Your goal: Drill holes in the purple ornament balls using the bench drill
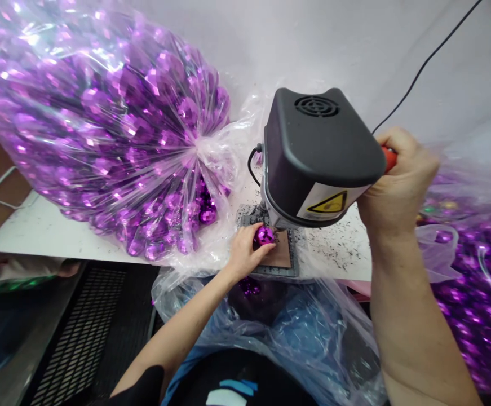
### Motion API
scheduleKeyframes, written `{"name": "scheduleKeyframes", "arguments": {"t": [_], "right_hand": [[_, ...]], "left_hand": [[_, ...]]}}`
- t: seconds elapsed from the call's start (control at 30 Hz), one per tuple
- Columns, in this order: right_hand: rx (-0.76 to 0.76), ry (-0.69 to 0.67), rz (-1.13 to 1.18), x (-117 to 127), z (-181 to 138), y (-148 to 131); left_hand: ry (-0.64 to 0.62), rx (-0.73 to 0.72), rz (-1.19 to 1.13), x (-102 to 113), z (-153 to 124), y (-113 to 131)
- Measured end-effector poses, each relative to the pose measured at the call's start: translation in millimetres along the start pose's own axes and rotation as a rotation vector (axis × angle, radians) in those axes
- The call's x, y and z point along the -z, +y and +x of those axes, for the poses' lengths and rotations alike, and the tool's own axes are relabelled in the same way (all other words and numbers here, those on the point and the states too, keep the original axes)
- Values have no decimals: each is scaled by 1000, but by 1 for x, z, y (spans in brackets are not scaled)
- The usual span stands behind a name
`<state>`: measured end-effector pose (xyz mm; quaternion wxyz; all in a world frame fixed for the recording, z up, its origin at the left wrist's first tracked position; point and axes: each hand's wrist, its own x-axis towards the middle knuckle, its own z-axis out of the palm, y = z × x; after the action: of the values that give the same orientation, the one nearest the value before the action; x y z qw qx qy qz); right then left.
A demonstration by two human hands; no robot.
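My left hand (pixel 245 251) is closed around a small purple faceted ball (pixel 265 234), holding it on the brown pad (pixel 283 254) of a bench drill's base plate, right under the machine head. The dark grey drill press head (pixel 317 155) carries a yellow warning label. Fingers of my right hand (pixel 399 183) wrap round the machine's red-tipped lever (pixel 390 158) at its right side. The drill bit is hidden behind the head.
A large clear bag full of purple balls (pixel 101 129) lies on the white table (pixel 42 228) at left. More purple balls in plastic (pixel 482 293) sit at right. An open plastic bag (pixel 279 321) hangs below the table edge. Dark shavings (pixel 338 248) litter the table.
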<state>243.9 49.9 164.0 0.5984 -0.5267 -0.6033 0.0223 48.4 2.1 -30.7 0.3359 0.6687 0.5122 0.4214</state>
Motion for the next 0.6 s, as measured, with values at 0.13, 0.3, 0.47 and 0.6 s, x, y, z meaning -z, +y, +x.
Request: {"name": "scheduleKeyframes", "arguments": {"t": [0.13, 0.3, 0.47, 0.6], "right_hand": [[5, -10, -24, 1, 0, 0], [13, -19, -21, 1, -1, 0], [38, -13, -5, 1, 0, 1], [39, -6, -2, 1, -1, 2]], "left_hand": [[-31, -112, 137, -9, 2, 2], [-108, -134, 149, -13, 1, 6], [-95, -68, 55, -16, 1, 13], [3, -27, 89, -23, 2, 15]]}}
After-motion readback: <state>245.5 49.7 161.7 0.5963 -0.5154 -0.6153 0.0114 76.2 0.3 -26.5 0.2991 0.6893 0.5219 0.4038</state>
